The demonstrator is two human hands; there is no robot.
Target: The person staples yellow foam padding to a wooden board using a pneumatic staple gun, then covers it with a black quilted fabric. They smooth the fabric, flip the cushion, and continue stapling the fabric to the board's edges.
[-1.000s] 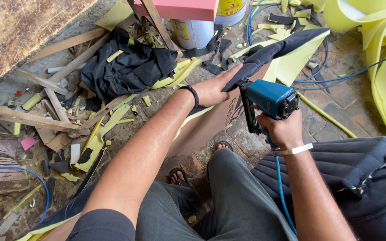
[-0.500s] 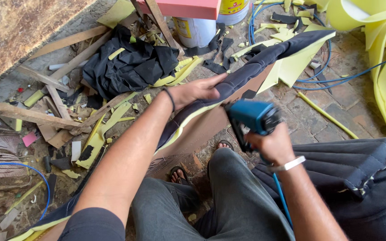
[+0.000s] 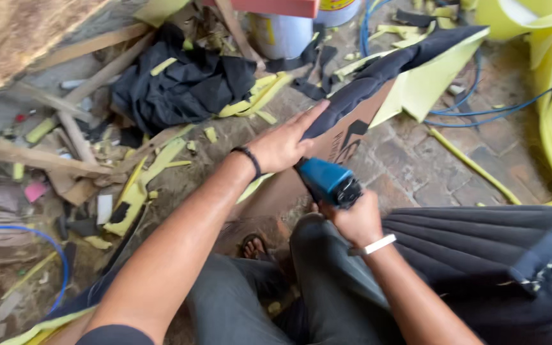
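My left hand [image 3: 282, 145] lies flat, fingers stretched, pressing black fabric [image 3: 378, 73] onto the edge of a brown board [image 3: 346, 131] that slants up and away from my fingertips. My right hand [image 3: 352, 220], just below and nearer my knees, is closed around a blue staple gun [image 3: 328, 182], its nose at the board's face close under my left palm. Yellow foam [image 3: 429, 83] backs the board beyond both hands; a dark cushion [image 3: 480, 249] lies beside my right wrist.
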